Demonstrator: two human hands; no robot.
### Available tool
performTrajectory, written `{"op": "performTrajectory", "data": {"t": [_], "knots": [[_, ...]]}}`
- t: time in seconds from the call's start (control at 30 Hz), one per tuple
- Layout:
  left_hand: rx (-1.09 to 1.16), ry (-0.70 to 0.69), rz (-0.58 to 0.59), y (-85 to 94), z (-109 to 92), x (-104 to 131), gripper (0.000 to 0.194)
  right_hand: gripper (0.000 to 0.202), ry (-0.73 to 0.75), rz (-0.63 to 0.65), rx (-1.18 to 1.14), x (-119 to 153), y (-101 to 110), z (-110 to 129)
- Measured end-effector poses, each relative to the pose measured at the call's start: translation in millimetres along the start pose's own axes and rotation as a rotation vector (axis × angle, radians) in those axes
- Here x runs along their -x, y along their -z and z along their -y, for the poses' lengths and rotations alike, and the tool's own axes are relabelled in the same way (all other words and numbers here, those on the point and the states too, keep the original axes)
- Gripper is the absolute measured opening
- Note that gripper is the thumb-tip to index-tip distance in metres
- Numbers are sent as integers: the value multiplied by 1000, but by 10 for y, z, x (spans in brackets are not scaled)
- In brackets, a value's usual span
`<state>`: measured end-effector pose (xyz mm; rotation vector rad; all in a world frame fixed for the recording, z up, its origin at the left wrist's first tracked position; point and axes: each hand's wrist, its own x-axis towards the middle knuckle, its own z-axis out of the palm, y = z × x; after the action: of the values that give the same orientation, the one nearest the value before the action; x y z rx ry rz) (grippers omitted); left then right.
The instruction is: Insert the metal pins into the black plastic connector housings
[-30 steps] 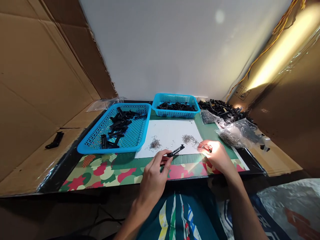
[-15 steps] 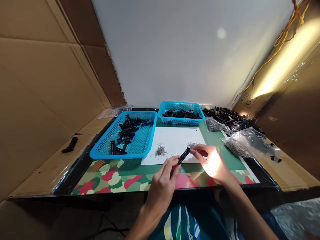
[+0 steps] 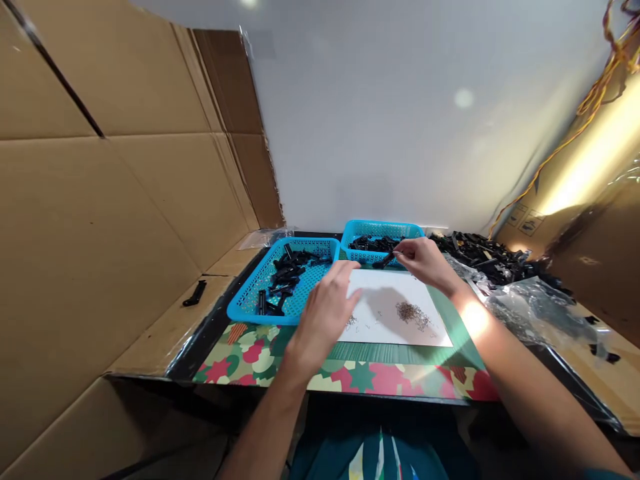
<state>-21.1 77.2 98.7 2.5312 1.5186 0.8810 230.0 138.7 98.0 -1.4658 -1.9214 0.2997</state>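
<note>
One slim black plastic-looking part (image 3: 384,261) is pinched in our right hand (image 3: 423,261) — our left hand (image 3: 327,305), seemingly empty, has thumb and fingers apart. Plenty looks left: a heap of tiny metal pieces (image 3: 410,311) nearer us than that grip, loose black parts (image 3: 373,244) in the perforated blue plastic basket (image 3: 357,255) just beyond; finished ones we cannot count. Far right of it, brown cardboard (image 3: 531,223) carries printed pictograms, no legible words.

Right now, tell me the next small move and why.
Probably bring the slim black part toward the left hand: the right hand appears to pinch it by the far blue basket, while the left hovers open, seemingly empty.
</note>
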Motion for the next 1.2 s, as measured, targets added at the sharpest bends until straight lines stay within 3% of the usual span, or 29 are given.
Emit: {"op": "performTrajectory", "data": {"t": [0.03,0.1,0.17,0.27,0.37,0.5,0.63,0.77,0.93,1.07,1.13,1.2], "knots": [[-179,107,82,102,77,-76,32,24,-47,-33,22,-91,10,-96],[-305,219,143,282,265,-202,15,24,-155,-89,67,-246,32,-290],[-380,293,202,394,472,-285,13,29,-265,-147,107,-343,50,-448],[-424,351,322,425,753,-335,14,33,-355,-201,126,-349,76,-578],[-419,352,422,370,942,-329,14,35,-342,-166,91,-173,128,-616],[-428,325,418,365,1047,-317,3,37,-278,29,-5,332,213,-608],[-446,313,331,508,1040,-327,9,32,-237,179,-118,971,203,-537],[-451,299,229,677,983,-326,16,20,-251,203,-222,1367,109,-487],[-288,238,-66,752,825,-250,25,12,-269,219,-256,1418,79,-463],[65,146,-252,666,579,-87,22,15,-234,298,-253,1387,149,-367],[345,132,-259,581,440,5,27,15,-205,340,-237,1393,184,-317],[477,123,-264,470,305,89,28,15,-180,374,-215,1414,209,-279]]}}
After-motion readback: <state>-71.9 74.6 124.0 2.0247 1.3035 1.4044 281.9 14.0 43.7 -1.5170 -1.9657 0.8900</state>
